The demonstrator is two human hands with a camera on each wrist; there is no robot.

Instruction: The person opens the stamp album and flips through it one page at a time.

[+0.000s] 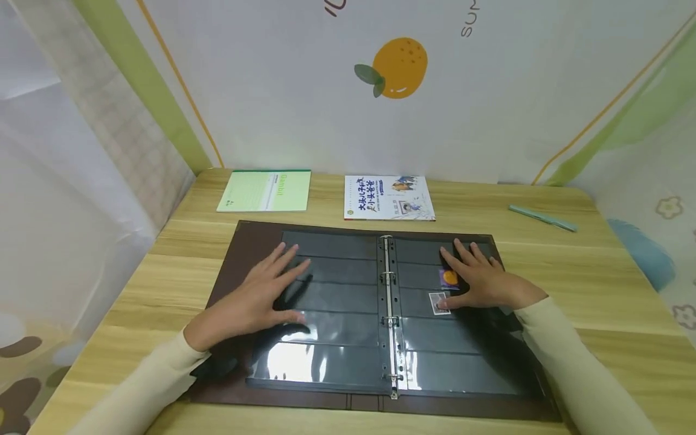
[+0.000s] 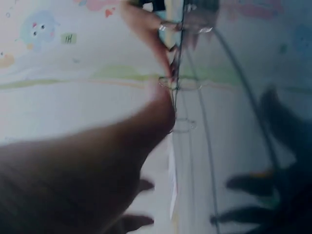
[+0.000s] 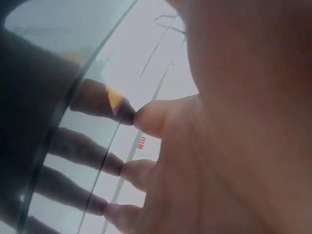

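Fingers of the left hand are lying flat and spread on the open binder, left of its metal rings. Right of the rings, the right hand is pressing flat too, touching 2 small stamps in the sleeves.

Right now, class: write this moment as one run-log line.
left hand: flat on album left page | right hand: flat on right page, beside two stamps
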